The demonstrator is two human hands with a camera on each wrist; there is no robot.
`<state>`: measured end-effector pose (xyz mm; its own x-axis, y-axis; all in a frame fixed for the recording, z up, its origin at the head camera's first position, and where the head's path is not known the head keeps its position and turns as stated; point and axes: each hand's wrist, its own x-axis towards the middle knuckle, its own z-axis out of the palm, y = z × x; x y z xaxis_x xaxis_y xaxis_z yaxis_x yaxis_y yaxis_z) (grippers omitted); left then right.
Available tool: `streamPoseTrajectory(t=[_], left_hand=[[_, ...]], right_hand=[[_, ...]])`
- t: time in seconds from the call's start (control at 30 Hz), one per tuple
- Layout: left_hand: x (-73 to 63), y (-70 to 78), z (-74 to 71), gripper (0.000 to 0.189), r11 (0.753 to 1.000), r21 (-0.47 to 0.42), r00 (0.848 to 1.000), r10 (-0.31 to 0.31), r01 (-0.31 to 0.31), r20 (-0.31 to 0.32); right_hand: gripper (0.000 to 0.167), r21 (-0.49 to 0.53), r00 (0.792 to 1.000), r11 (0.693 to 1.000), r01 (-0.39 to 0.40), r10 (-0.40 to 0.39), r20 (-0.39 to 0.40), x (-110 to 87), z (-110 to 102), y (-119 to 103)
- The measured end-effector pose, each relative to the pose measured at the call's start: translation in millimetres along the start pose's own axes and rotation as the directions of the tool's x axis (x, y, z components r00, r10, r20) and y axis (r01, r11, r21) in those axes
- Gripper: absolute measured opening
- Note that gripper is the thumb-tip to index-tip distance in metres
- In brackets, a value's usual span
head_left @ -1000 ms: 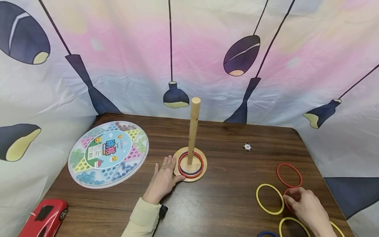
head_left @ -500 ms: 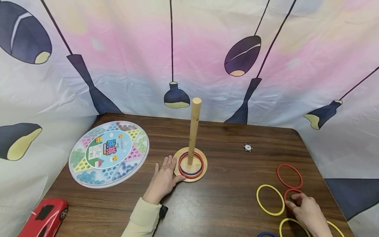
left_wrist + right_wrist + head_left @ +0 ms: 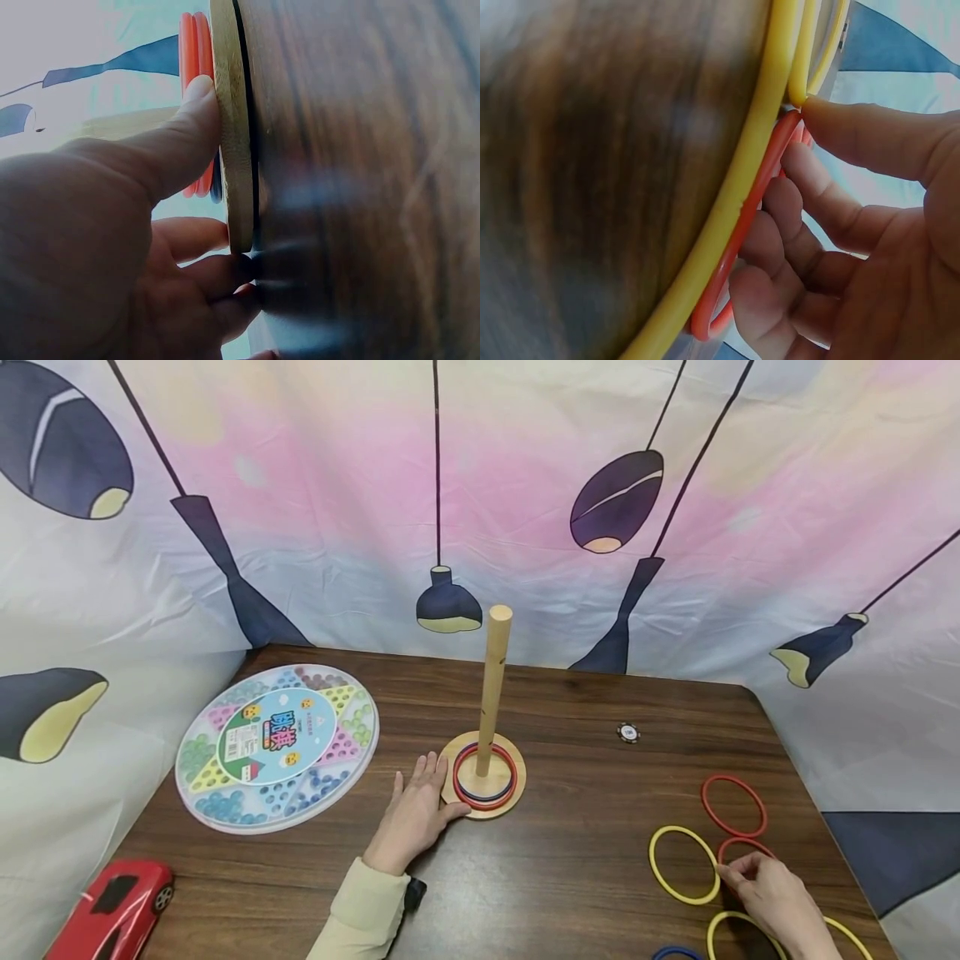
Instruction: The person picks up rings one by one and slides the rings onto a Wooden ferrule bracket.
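Observation:
Near the table's middle stands a wooden post [image 3: 492,697] on a round wooden base [image 3: 471,783]. Two red rings [image 3: 187,52] lie stacked around the post, with a dark blue ring [image 3: 217,184] beside them. My left hand [image 3: 411,822] rests against the left edge of the base, fingers extended; its thumb touches the red rings in the left wrist view. At the right of the table, my right hand [image 3: 780,893] pinches the edge of another red ring [image 3: 778,142] between thumb and index finger. A yellow ring [image 3: 731,199] lies alongside it.
A marble game board [image 3: 277,739] lies at left, with a red toy car [image 3: 120,906] nearer. A poker chip [image 3: 628,732] lies right of the post. Another red ring [image 3: 726,778], a yellow ring [image 3: 713,935] and a blue ring [image 3: 677,952] surround my right hand.
My right fingers shift slightly toward the left edge of the red ring, staying at it. My left hand stays against the base. The whole view shifts slightly.

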<state>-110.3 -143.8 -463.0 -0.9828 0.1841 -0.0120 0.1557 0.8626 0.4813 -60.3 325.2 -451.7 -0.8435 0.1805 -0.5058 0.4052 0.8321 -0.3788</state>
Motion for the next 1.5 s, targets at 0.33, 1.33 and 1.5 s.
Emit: streamPoseTrajectory(t=[0.33,1.33,1.5], left_hand=[[1.0,-0.9,0.8,0.082,1.000,-0.001,1.000,-0.008,0.008,0.002],[-1.9,-0.2,0.8,0.081,1.000,-0.017,1.000,0.016,-0.016,-0.013],[-1.7,0.2,0.1,0.081,1.000,-0.015,1.000,0.010,-0.010,-0.010]], right_hand=[[0.032,0.003,0.999,1.000,0.016,-0.016,0.035,1.6,0.6,1.2],[0.019,-0.044,1.000,0.999,0.021,-0.021,-0.012,-10.2,7.3,-0.4],[0.020,-0.030,0.999,0.999,0.024,-0.025,-0.029,-12.4,2.4,1.5]])
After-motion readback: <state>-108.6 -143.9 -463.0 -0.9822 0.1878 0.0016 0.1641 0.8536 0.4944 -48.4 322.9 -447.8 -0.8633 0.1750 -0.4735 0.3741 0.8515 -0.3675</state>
